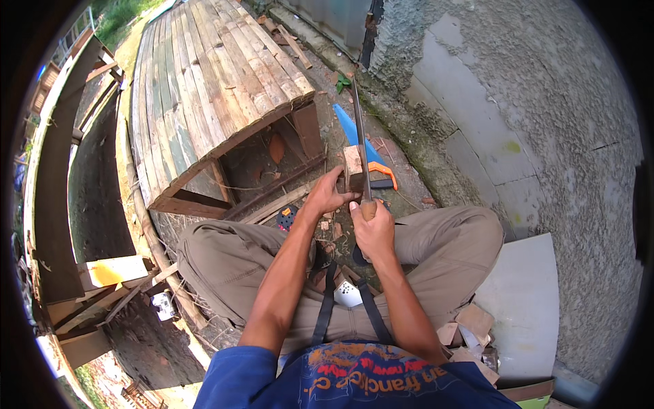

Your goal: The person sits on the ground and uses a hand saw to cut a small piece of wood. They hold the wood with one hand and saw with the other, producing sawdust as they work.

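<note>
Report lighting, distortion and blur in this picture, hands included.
Head view: fisheye distortion seems to bow the brown slatted bamboo platform, and black fills the corners; head view: light glares off the pale rectangular wooden block at left; head view: the bare left hand and bare right hand lie in softer light, without obvious blur.

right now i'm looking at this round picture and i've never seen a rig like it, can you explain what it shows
There's no machine here: you're seeing a seated person's two bare hands. The one picture comes from a wide fisheye camera worn on the head, looking down, so straight edges bend.

The right hand has its grip on the wooden handle of a long blade. The left hand touches a wood block; how firmly, I can't tell.

Beyond the block, a blue saw with an orange handle lies on the ground. A slatted bench stands ahead to the left, and wood scraps lie to the right.
</note>
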`<state>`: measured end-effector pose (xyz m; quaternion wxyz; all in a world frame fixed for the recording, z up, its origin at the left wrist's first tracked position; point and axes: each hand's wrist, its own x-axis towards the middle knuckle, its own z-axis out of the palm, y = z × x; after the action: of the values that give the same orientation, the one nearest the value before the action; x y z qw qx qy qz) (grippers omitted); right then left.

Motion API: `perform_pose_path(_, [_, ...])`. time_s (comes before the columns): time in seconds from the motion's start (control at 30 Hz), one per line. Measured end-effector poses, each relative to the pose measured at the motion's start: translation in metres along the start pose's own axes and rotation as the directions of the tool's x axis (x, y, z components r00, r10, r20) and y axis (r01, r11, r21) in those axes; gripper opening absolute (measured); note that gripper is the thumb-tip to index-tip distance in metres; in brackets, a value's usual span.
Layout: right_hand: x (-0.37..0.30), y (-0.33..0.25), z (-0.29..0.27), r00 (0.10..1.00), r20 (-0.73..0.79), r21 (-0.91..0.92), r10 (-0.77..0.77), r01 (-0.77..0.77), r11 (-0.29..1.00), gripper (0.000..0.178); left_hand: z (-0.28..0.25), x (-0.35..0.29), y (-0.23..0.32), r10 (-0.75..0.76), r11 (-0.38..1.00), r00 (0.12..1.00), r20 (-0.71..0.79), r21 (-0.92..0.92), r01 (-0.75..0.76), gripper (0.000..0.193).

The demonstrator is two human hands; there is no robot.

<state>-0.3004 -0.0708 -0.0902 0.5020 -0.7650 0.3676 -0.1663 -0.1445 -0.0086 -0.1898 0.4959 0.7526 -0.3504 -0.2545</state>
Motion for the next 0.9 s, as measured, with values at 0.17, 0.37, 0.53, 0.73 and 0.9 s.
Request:
perform_pose_path(0.17, [-0.009, -0.042, -0.029, 0.999, 0.000, 0.061, -0.033, 0.033, 0.998, 0.031, -0.018, -0.001, 0.052, 0.144, 0.989, 0.990, -0.005, 0.048, -0.143, 0.077])
perform_pose_path(0.37, [0.010, 0.034, 0.010, 0.990, -0.104, -0.076, -0.091, 0.083, 0.994, 0.036, 0.000, -0.002, -0.013, -0.020, 0.976, 0.998, 0.053, 0.217, 0.008, 0.119])
perform_pose_path(0.53, [0.013, 0.026, 0.005, 1.000, -0.009, -0.068, 0.019, -0.019, 0.998, 0.033, 0.018, 0.001, -0.024, 0.003, 0.994, 0.998, 0.055, -0.111, 0.003, 0.101])
perform_pose_path(0.73, [-0.001, -0.007, -0.018, 1.000, 0.020, -0.049, 0.006, -0.005, 0.999, 0.032, 0.004, -0.001, 0.013, 0.054, 0.999, 0.998, -0.010, 0.008, -0.054, 0.075])
perform_pose_path(0.9, [-0.011, -0.025, -0.024, 0.998, -0.045, 0.080, -0.037, 0.040, 0.996, 0.034, -0.017, -0.006, 0.052, 0.063, 0.998, 0.995, 0.079, 0.006, -0.064, 0.086])
